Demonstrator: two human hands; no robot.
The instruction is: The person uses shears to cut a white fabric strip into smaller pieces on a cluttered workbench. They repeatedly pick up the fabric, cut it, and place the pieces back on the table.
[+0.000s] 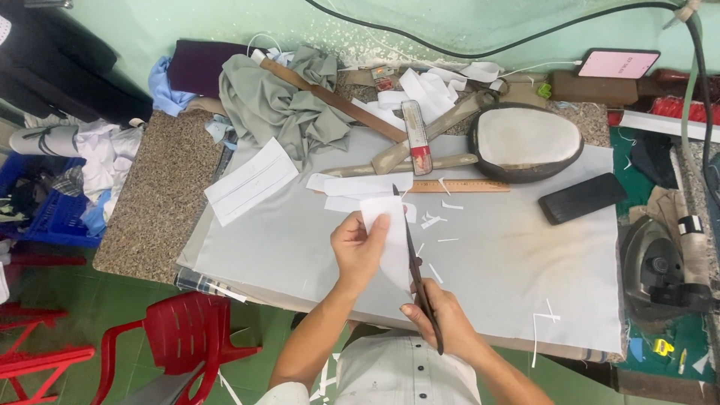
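My left hand [358, 249] pinches a white piece of fabric [384, 232] and holds it upright above the grey cloth-covered table [510, 262]. My right hand [442, 319] grips dark scissors [414, 255]. Their blades run up along the right edge of the white piece, tips near its top. More white cut pieces [360, 186] lie flat just beyond my hands. Thin white offcuts [431, 221] are scattered to the right of them.
A wooden ruler [459, 186], an oval pressing pad [525, 142], a black phone [581, 198], a white pattern piece [251, 180] and crumpled grey-green fabric [281, 105] lie on the table. An iron [656, 270] sits at right, a red plastic chair [187, 337] at lower left.
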